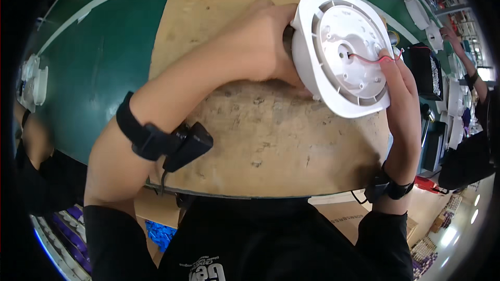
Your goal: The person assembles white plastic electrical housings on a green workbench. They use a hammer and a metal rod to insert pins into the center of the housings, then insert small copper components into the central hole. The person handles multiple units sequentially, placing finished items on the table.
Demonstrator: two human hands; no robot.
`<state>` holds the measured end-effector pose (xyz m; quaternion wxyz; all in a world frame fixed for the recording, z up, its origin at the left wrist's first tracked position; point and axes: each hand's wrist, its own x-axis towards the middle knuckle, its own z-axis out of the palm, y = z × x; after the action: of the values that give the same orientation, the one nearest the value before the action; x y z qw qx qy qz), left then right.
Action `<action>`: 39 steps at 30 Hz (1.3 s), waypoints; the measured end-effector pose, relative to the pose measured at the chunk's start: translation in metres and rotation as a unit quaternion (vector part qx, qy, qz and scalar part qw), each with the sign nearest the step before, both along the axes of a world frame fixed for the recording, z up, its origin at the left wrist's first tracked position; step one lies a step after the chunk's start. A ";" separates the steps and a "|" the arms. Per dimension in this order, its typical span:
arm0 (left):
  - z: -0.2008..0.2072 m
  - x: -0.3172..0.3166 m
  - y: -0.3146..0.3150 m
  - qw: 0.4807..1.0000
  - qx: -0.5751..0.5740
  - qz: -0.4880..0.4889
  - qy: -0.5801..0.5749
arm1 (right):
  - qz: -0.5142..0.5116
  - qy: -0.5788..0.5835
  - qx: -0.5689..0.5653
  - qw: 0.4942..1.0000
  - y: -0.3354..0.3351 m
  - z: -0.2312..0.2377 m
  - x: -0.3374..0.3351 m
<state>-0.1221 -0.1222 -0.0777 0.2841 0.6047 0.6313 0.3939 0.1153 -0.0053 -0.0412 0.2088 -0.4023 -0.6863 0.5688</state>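
Note:
A white plastic housing (325,80) with rounded corners is tilted up over the right part of a wooden board, its ribbed round recess facing me. Screw posts stand inside the recess, and a thin red wire (372,60) comes out of a hole near its middle. My left hand (273,44) grips the housing's left side, with its fingers partly hidden behind it. At the right rim, my right hand (400,83) is closed on the housing. Its thumb lies inside the rim against the wire, while its other fingers are mostly hidden.
The worn wooden board (250,145) lies on a green table (114,62). Right of the housing stands a black bin (424,73) of small parts, near a screwdriver (427,114). Below the edge is a cardboard box with blue pieces (160,233). Other people work at both sides.

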 end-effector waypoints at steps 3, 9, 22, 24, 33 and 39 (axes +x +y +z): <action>0.009 0.007 -0.001 0.990 -0.134 0.048 -0.023 | -0.039 0.066 -0.077 0.994 0.002 -0.006 0.000; 0.017 0.018 -0.013 0.973 -0.176 0.055 0.139 | -0.031 0.121 -0.145 0.981 0.009 -0.020 0.005; 0.010 0.013 -0.015 0.992 -0.062 0.001 0.107 | 0.064 0.418 -0.500 0.756 0.012 -0.013 0.046; 0.014 0.008 -0.017 0.992 -0.056 0.005 0.109 | 0.103 0.487 -0.539 0.679 0.004 -0.029 0.048; 0.060 0.003 -0.021 0.987 0.028 0.160 0.017 | 0.164 0.560 -0.654 0.482 -0.036 -0.030 0.039; 0.067 0.000 -0.023 0.989 0.042 0.145 0.013 | 0.158 0.562 -0.644 0.495 -0.037 -0.028 0.034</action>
<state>-0.1218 -0.1456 -0.0107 0.1905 0.5234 0.6987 0.4489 0.1497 -0.0419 -0.0694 0.1400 0.0945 0.0801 0.9824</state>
